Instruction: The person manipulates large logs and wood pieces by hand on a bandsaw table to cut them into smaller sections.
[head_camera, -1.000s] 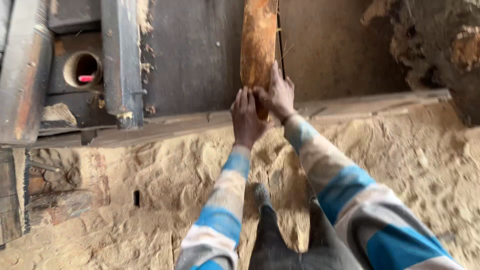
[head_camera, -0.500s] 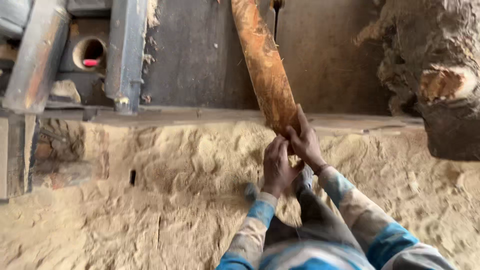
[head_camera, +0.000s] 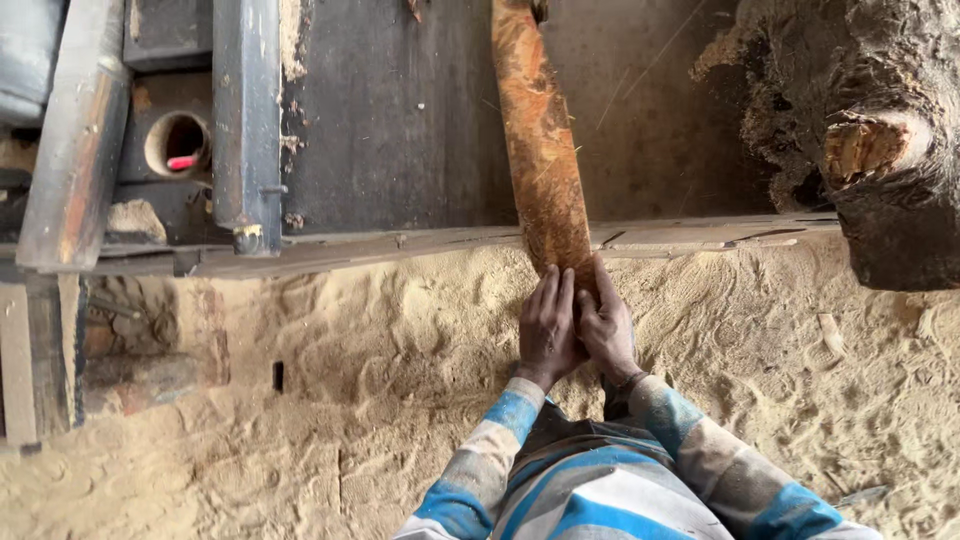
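A long reddish-brown wooden log piece lies on the dark saw table, its near end sticking out over the table's front edge. My left hand and my right hand sit side by side, palms and fingers pressed flat against that near end. Both arms wear blue, white and grey striped sleeves. The far end of the log runs out of view at the top.
A big rough bark-covered log rests at the right on the table. Metal rails and a round opening with a red part are at the left. Sawdust covers the floor below the table edge.
The log has slid toward me along the table and now tilts slightly left at the top. My hands have come down with its end, and the view has shifted.
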